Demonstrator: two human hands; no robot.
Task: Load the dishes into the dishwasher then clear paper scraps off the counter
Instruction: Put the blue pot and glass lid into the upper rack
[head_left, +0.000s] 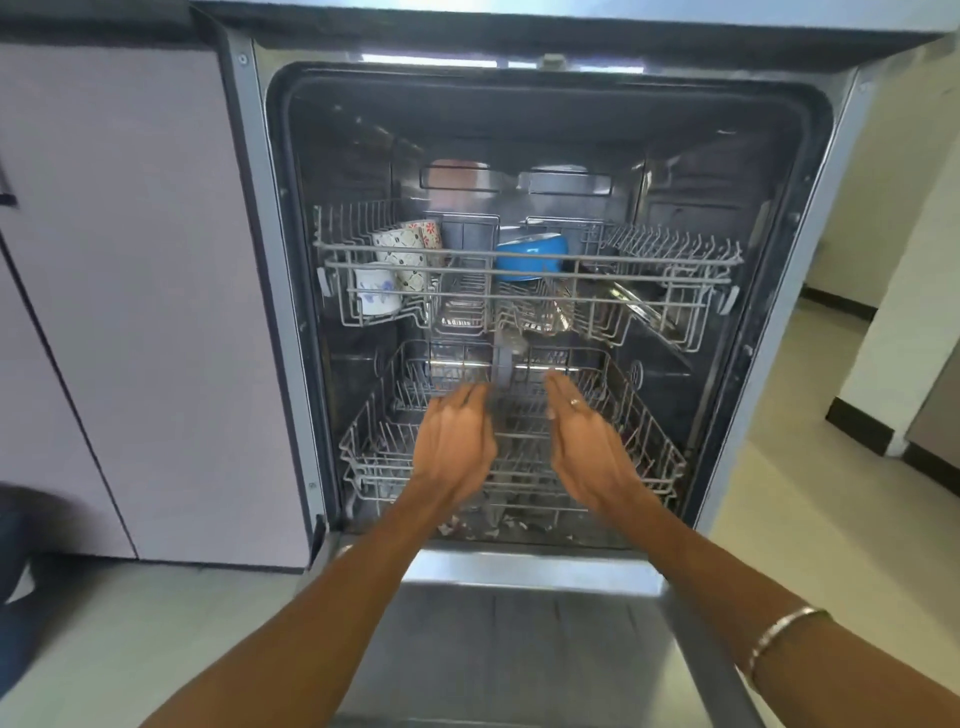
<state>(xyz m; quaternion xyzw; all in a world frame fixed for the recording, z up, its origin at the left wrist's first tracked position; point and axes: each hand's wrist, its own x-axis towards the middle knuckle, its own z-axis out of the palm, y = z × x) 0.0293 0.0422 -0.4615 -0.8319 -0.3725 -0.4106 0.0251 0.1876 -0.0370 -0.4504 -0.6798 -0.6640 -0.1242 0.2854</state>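
Note:
The dishwasher (810, 156) stands open in front of me, its door (519, 649) folded down below my arms. The upper rack (675, 270) holds patterned mugs (400, 254) at the left, a blue bowl (530, 254) in the middle and a steel item (644, 312) at the right. Only bare wires show in the lower rack (374, 457). My left hand (457, 441) and my right hand (587, 441) reach side by side over the lower rack with fingers straight. Neither hand holds anything. Small scraps (467, 527) lie under the rack's front edge.
Pale cabinet fronts (130, 312) stand to the left of the dishwasher. A dark countertop edge (571, 31) runs across the top. Light floor tiles (805, 519) stretch to the right, with a white wall corner and dark skirting (857, 431) there.

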